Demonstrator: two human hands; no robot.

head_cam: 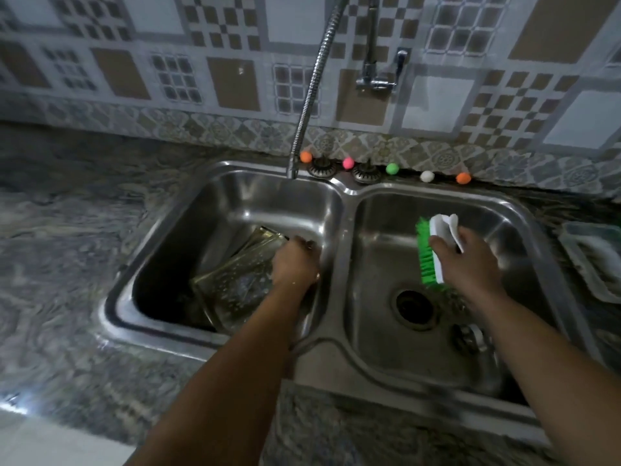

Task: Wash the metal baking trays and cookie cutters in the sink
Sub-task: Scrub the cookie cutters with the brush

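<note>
1 head camera looks steeply down, close over the double sink.

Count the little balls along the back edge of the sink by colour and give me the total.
Orange balls: 2
Pink ball: 1
Green ball: 1
White ball: 1
Total: 5

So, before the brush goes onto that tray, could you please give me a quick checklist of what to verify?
1. Left hand grips the baking tray: ok.
2. Right hand holds the scrub brush: ok.
3. Tray inside the left basin: ok.
4. Brush over the tray: not ok, it is above the right basin.
5. Water running from the faucet hose: cannot tell.
6. Cookie cutters in view: cannot tell.
</note>
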